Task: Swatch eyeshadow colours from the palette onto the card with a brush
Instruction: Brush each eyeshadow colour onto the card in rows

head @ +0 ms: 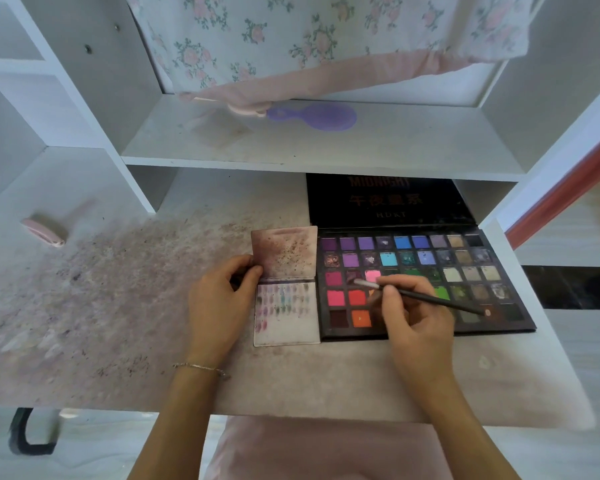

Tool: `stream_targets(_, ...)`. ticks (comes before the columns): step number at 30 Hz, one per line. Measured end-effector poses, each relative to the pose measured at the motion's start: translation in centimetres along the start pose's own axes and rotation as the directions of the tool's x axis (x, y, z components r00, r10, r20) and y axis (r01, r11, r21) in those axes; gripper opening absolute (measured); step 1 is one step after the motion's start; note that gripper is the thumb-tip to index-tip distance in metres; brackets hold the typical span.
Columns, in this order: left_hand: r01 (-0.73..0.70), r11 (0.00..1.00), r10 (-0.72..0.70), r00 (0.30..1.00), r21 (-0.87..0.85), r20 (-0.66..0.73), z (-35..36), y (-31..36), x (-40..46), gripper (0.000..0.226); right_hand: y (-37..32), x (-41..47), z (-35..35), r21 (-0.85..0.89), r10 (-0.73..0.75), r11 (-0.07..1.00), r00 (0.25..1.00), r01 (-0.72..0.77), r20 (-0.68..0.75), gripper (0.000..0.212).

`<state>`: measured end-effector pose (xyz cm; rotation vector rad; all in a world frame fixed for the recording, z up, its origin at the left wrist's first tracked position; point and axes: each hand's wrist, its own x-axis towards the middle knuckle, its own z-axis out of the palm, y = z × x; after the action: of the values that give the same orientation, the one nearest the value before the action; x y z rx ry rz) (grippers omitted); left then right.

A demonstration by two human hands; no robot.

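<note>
A black eyeshadow palette [478, 268] lies open on the desk, its many coloured pans facing up and its lid [388, 202] propped behind. Left of it sits a folded white card [286, 327] with rows of small colour swatches on its lower half and a smudged upper flap. My left hand [219, 303] pinches the card's left edge at the fold. My right hand [413, 317] grips a thin black brush [430, 299]; its tip touches a dark pink pan in the palette's third row.
The desk top [118, 306] is stained with powder. A pink object [44, 230] lies at the far left. A purple hand mirror [316, 116] rests on the shelf above, under floral cloth. White shelf walls flank both sides.
</note>
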<state>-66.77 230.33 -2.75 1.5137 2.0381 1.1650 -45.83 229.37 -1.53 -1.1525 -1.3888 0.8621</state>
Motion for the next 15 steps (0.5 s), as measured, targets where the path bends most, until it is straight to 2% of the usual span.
stream_targets(5,0.003,1.000,-0.003,1.000,0.020,0.013,-0.1,0.2,-0.1,0.020,0.7,0.7,-2.7,-0.152,0.000,0.988,1.000,0.001,0.006,0.039)
stream_targets(8,0.010,1.000,-0.011,1.000,0.022,0.004,-0.1,0.3,-0.1,0.019,0.8,0.7,-2.9,-0.188,0.015,0.982,1.000,-0.013,0.008,0.035)
stream_targets(12,0.015,0.999,-0.015,1.000,0.043,0.013,-0.2,0.2,-0.2,0.020,1.0,0.6,-2.9,-0.257,-0.041,0.965,0.999,0.046,0.026,0.020)
stream_targets(15,0.014,0.999,-0.014,1.000,0.052,0.011,-0.2,0.3,-0.1,0.020,1.1,0.9,-2.7,-0.282,-0.058,0.957,0.997,0.071,0.055,0.016)
